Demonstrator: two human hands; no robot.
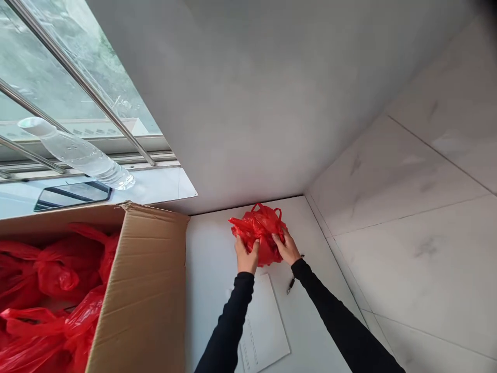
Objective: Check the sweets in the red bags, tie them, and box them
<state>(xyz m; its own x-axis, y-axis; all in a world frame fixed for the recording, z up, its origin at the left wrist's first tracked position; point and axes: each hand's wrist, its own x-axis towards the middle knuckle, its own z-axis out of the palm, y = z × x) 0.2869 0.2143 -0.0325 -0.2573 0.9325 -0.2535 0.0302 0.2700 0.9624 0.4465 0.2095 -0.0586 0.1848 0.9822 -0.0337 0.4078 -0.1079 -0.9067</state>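
A knotted red plastic bag (264,233) rests on the white table near the back wall, its loop handles sticking up. What is inside it is hidden. My left hand (247,254) grips the bag's front left side, thumb toward the middle. On the right side, my right hand (286,247) has its fingers closed round the same bag. Below my hands lies a white sheet or booklet (267,321) with printed marks, partly covered by my left sleeve. A dark pen (291,285) is beside it, partly behind my right wrist.
An open cardboard box (151,280) on the left holds several tied red bags (54,274). Behind it, a clear plastic bottle (85,155) and a dark-framed phone-like object (73,195) are on the windowsill by metal bars (81,77). A tiled wall (419,238) bounds the table's right.
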